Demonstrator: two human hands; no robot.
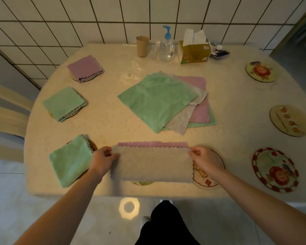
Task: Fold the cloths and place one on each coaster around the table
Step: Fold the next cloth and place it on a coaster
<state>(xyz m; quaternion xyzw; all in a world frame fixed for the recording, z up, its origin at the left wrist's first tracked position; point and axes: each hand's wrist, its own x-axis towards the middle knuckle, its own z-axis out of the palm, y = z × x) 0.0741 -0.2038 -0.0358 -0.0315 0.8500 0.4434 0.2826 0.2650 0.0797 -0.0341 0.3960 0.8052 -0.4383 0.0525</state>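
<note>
At the table's near edge, the left hand [102, 159] and right hand [201, 156] each pinch a top corner of the pink cloth [152, 163], now half-folded. Next, likely a second fold, then onto the coaster [209, 181] just beside. Mid-table, the cloth pile [159, 98] waits.

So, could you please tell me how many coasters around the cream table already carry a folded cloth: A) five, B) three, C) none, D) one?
B: a folded purple cloth and two folded green cloths each sit on a coaster along the table's left side, while the round patterned coasters on the right lie bare.
</note>
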